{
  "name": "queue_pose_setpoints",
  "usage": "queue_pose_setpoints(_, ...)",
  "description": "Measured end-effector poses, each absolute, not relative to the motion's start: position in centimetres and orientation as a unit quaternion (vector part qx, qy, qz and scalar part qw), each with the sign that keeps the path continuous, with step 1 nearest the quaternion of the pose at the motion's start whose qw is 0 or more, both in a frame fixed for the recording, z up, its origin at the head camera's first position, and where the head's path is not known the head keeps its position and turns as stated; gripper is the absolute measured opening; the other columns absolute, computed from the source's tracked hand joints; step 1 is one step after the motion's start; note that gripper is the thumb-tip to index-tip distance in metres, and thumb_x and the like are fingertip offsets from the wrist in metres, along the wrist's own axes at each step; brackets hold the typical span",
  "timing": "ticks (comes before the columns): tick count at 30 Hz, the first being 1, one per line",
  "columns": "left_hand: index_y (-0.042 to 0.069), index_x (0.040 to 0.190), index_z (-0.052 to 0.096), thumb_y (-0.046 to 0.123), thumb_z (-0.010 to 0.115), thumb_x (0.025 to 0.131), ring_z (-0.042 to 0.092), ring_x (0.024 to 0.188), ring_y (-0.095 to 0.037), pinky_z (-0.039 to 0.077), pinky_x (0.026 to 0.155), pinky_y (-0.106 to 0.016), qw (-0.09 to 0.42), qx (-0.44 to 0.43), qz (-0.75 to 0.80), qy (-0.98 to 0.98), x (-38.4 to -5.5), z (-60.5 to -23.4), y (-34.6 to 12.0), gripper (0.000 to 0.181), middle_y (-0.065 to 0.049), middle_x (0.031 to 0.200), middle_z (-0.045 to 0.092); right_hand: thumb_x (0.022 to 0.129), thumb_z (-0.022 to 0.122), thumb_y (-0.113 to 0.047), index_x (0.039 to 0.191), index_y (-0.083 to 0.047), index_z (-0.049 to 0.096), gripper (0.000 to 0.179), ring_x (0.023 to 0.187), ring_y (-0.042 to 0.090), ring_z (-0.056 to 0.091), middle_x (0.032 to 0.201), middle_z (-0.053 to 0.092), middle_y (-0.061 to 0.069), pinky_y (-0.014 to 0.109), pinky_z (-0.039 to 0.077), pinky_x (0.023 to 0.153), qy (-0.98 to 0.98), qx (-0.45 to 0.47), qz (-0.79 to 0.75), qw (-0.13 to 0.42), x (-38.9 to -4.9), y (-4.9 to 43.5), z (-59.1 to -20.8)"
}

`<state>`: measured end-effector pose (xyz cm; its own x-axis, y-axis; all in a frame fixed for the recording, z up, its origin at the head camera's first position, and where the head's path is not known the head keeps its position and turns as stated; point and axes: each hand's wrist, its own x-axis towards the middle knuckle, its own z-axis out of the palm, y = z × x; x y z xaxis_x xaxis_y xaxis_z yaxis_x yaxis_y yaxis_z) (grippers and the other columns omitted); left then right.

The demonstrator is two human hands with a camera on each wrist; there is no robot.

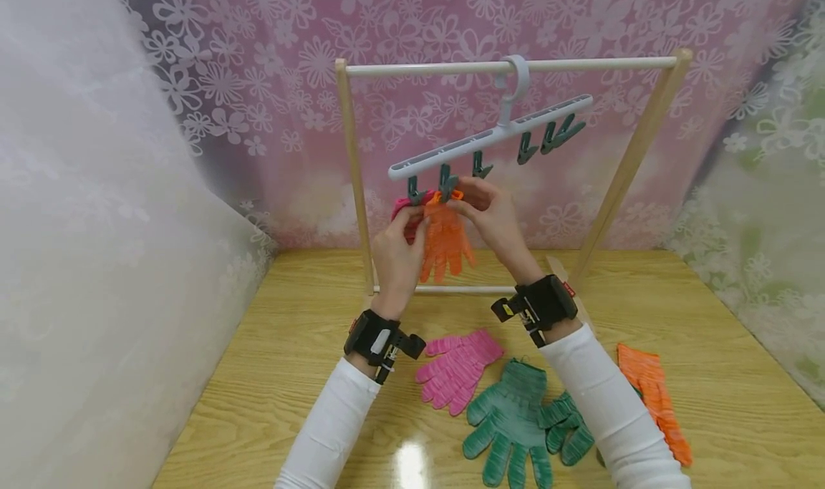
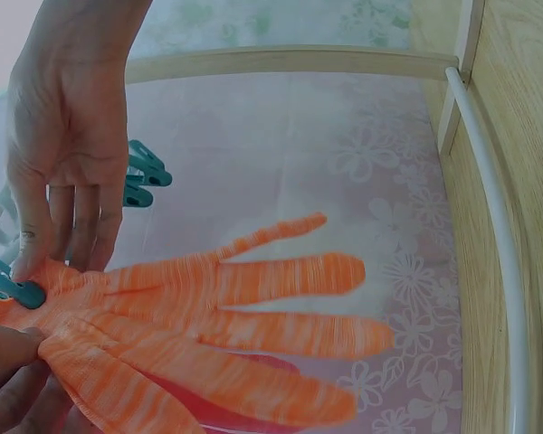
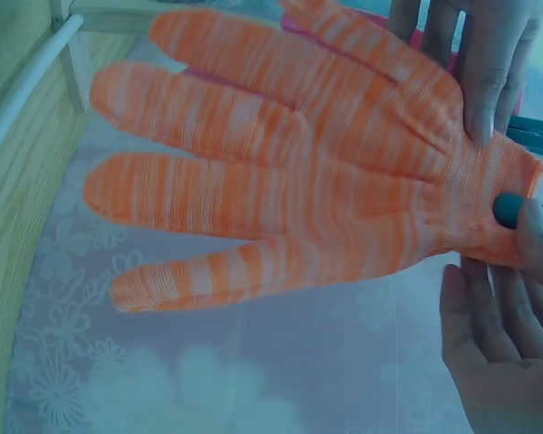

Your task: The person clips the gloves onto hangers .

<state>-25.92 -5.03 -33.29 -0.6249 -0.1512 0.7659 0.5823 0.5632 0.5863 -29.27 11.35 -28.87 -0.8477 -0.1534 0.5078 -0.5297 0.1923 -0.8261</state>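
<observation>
An orange knit glove (image 1: 445,235) hangs fingers down, its cuff in the jaws of a dark green clip (image 1: 446,181) on a white hanger (image 1: 460,145). My left hand (image 1: 398,256) pinches the side of the glove near the cuff. On the opposite side, my right hand (image 1: 499,220) holds the cuff, thumb in front beside the clip and fingers behind, as the right wrist view shows. A pink glove (image 1: 401,205) hangs from the clip to the left, partly hidden behind the orange one and my left hand.
The hanger hooks over the white bar (image 1: 425,68) of a wooden stand (image 1: 354,174). More clips (image 1: 526,149) line its right half. On the table (image 1: 258,374) lie a pink glove (image 1: 459,367), green gloves (image 1: 512,421) and an orange glove (image 1: 651,396), partly under my right forearm.
</observation>
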Motion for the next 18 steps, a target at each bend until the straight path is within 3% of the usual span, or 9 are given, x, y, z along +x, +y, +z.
queue_pose_setpoints(3,0.003,0.109,0.074,0.017,0.070,0.098,0.074,0.078,-0.022,0.061,0.071,-0.031,0.415,-0.133,-0.437,-0.787,-25.87,-33.23,-5.12,0.018,-0.011,0.099,0.078,0.093,0.072,0.000,0.127,0.007,0.066,0.036,0.098,0.013,0.071,0.120,0.068,0.029,0.024,0.058,0.087,-0.737,0.218,0.616,0.174,-29.48,11.38,-29.03)
queue_pose_setpoints(7,0.004,0.108,0.074,0.018,0.070,0.098,0.074,0.077,-0.022,0.058,0.066,-0.033,0.425,-0.128,-0.420,-0.792,-25.89,-33.21,-5.20,0.018,-0.010,0.097,0.078,0.091,0.073,0.000,0.120,0.008,0.071,0.029,0.082,0.002,0.070,0.112,0.069,0.032,0.023,0.060,0.075,-0.710,0.215,0.642,0.192,-29.48,11.32,-29.11)
queue_pose_setpoints(18,0.003,0.110,0.073,0.018,0.069,0.099,0.074,0.079,-0.022,0.059,0.069,-0.033,0.406,-0.132,-0.417,-0.803,-26.16,-33.37,-5.26,0.019,-0.010,0.099,0.077,0.093,0.072,-0.002,0.124,0.008,0.068,0.032,0.082,0.001,0.069,0.114,0.069,0.031,0.022,0.060,0.073,-0.715,0.224,0.636,0.186,-29.44,11.43,-29.50)
